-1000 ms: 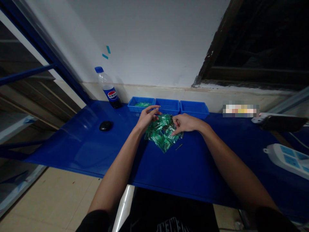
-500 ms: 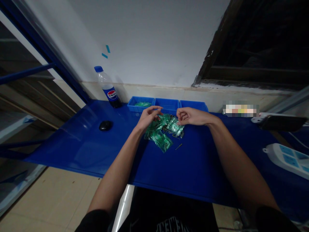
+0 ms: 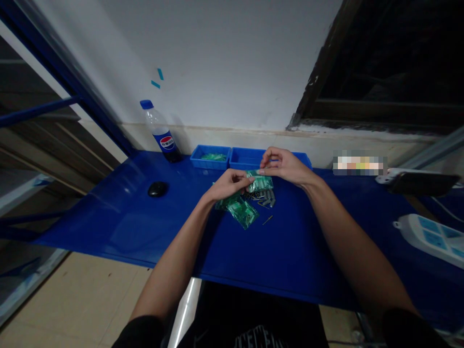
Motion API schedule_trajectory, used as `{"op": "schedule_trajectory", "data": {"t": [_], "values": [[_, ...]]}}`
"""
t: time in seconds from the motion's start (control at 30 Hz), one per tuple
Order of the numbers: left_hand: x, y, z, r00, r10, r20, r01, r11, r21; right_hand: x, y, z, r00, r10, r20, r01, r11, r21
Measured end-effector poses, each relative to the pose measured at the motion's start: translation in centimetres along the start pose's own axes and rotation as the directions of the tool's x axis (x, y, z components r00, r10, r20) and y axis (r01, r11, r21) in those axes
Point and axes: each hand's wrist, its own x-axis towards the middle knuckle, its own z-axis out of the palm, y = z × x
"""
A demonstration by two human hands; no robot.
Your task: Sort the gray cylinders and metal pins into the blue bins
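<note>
A small clear-and-green plastic packet (image 3: pixel 262 183) is raised over the pile, between my two hands. My left hand (image 3: pixel 229 185) pinches its left edge between thumb and fingers. At the packet's upper edge, my right hand (image 3: pixel 282 166) has its thumb and curled fingers closed on it. More green packets (image 3: pixel 242 213) lie on the table under and in front of my left hand. Beside them are grey wall plugs (image 3: pixel 271 198) and several thin screws, partly hidden by the raised packet. One loose screw (image 3: pixel 267 220) lies apart, nearer to me.
Three blue trays stand along the wall; the left tray (image 3: pixel 205 164) holds green packets, and my right hand partly covers the others. A cola bottle (image 3: pixel 166 142) and black mouse (image 3: pixel 157 189) are to the left. A white power strip (image 3: pixel 431 237) lies at right, near a dark phone (image 3: pixel 420 184).
Both hands have come together on one packet, lifted from the pile's right side. My left hand moved slightly toward me, my right hand upward. The grey plugs are now more exposed.
</note>
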Motion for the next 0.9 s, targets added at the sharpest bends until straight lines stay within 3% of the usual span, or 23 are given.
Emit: {"op": "schedule_trajectory", "data": {"t": [0.1,0.2,0.3,0.37,0.43,0.5,0.57,0.63,0.73,0.9], "values": [[0.2,-0.5,-0.3,0.999,-0.019,-0.050,0.016,0.998,-0.061,0.2,0.4,0.0,0.998,0.043,-0.048,-0.047,0.995,-0.092],[0.8,-1.4,-0.6,0.979,-0.054,-0.197,0.020,0.985,-0.173,0.4,0.7,-0.6,0.989,0.135,-0.061,-0.145,0.964,-0.225],[1.3,-2.3,-1.1,0.909,-0.086,-0.407,-0.054,0.946,-0.321,0.2,0.8,-1.4,0.979,0.203,0.014,-0.184,0.912,-0.367],[1.4,-2.6,-1.5,0.866,-0.131,-0.483,-0.090,0.909,-0.407,-0.1,0.7,-1.9,0.962,0.245,0.117,-0.166,0.872,-0.461],[1.5,-2.7,-1.7,0.852,-0.188,-0.488,-0.064,0.888,-0.455,-0.5,0.4,-2.2,0.922,0.303,0.241,-0.130,0.829,-0.544],[1.4,-2.8,-1.8,0.854,-0.222,-0.470,-0.016,0.893,-0.451,-1.0,0.0,-2.0,0.850,0.373,0.373,-0.083,0.793,-0.603],[1.4,-2.8,-1.6,0.863,-0.219,-0.456,0.013,0.911,-0.413,-1.3,-0.5,-1.3,0.762,0.423,0.491,-0.026,0.777,-0.629],[1.4,-2.7,-1.3,0.878,-0.193,-0.438,0.019,0.928,-0.371,-1.6,-1.1,-0.2,0.706,0.431,0.562,0.044,0.765,-0.642],[1.3,-2.6,-1.0,0.893,-0.166,-0.417,0.016,0.940,-0.340,-1.7,-1.7,1.8,0.676,0.437,0.594,0.132,0.721,-0.680],[1.2,-2.4,-1.1,0.892,-0.149,-0.426,0.001,0.944,-0.329,-1.9,-1.8,4.0,0.650,0.515,0.558,0.121,0.655,-0.746]]}}
